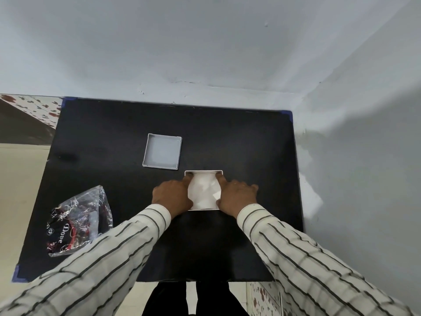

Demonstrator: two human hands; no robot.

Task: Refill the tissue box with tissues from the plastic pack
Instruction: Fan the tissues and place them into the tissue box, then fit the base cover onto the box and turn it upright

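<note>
A white square tissue box (203, 172) stands open in the middle of the black table. White tissues (204, 190) fill it. My left hand (173, 196) presses on the tissues at the box's left side, fingers reaching into it. My right hand (235, 195) does the same at the right side. The box's grey lid (162, 151) lies upside down just behind and to the left. The crumpled clear plastic pack (78, 221) with red and black print lies at the table's left front.
The black table (239, 142) stands against a pale wall at the back and on the right. Its left edge borders an open floor. My striped sleeves cross the table's front edge.
</note>
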